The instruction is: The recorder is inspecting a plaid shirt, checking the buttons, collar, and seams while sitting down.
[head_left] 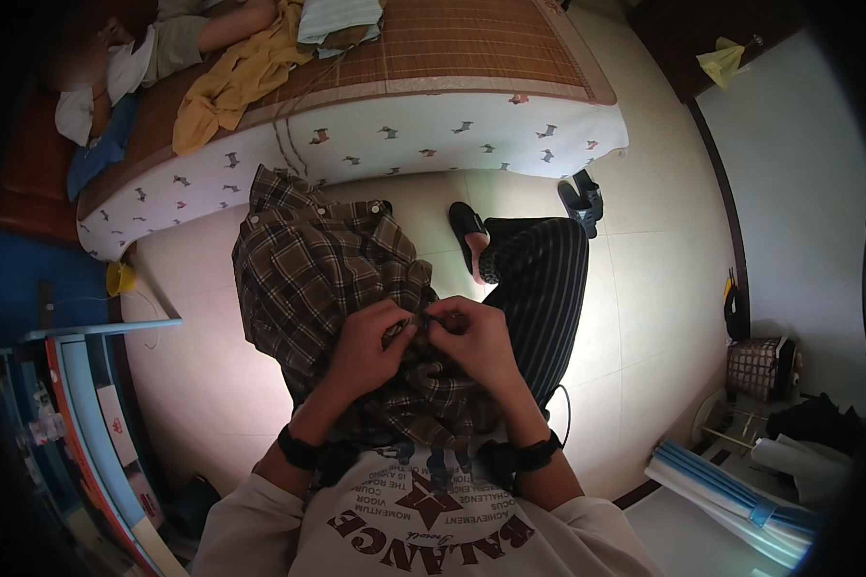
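Observation:
A brown plaid shirt (pixel 303 279) with pale buttons lies bunched across my lap and hangs past my knee. My left hand (pixel 368 344) pinches a fold of it between thumb and fingers. Close beside it, my right hand (pixel 478 344) also grips the fabric in a pinch. The fingertips of both hands nearly meet over a small bit of the shirt; what exactly lies between them is too small to make out. Under the shirt are dark striped trousers (pixel 544 279), and dark bands circle both wrists.
Ahead stands a bed with a brown mat (pixel 452 48), where another person lies beside a yellow cloth (pixel 236 82) and folded clothes (pixel 342 21). Dark slippers (pixel 582 202) rest on the tiled floor. Blue shelving (pixel 96 385) is at left; a checked bag (pixel 760 367) at right.

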